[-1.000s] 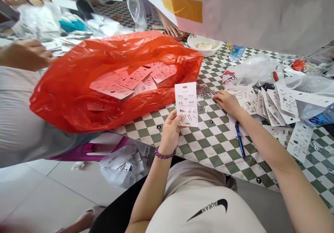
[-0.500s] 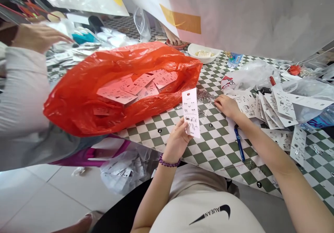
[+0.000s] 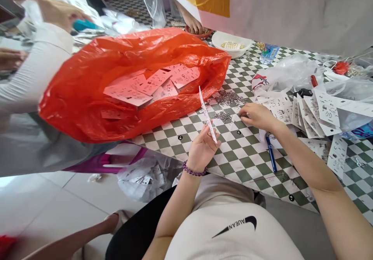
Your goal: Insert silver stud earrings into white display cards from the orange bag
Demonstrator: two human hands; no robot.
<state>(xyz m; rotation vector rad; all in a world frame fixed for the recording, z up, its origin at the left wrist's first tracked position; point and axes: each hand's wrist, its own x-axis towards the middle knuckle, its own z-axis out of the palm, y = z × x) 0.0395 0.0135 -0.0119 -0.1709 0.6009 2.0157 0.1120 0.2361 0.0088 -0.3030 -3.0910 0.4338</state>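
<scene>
My left hand [image 3: 201,147], with a purple bead bracelet at the wrist, grips a white earring card [image 3: 207,116] near its lower end. The card is turned nearly edge-on and stands upright over the checked tabletop. To its right, my right hand [image 3: 258,116] hovers low over the table with thumb and fingers drawn together; whatever they may pinch is too small to name. Beside those fingertips lie loose piles of tiny metal pieces [image 3: 223,116]. An open red plastic bag [image 3: 136,124] holding several printed earring cards [image 3: 131,89] spreads out left of my left hand.
Several earring cards [image 3: 309,116] are fanned out at the right, near clear plastic bags [image 3: 297,73]. A blue pen [image 3: 271,155] lies by my right forearm. Behind are a white bowl [image 3: 233,50] of gold pieces and a co-worker's hand [image 3: 194,23]. Another person's sleeve [image 3: 43,66] is at left.
My left hand has rotated the card from facing me to nearly edge-on. My right hand stays near the metal pieces. The co-worker's arm at left has shifted right.
</scene>
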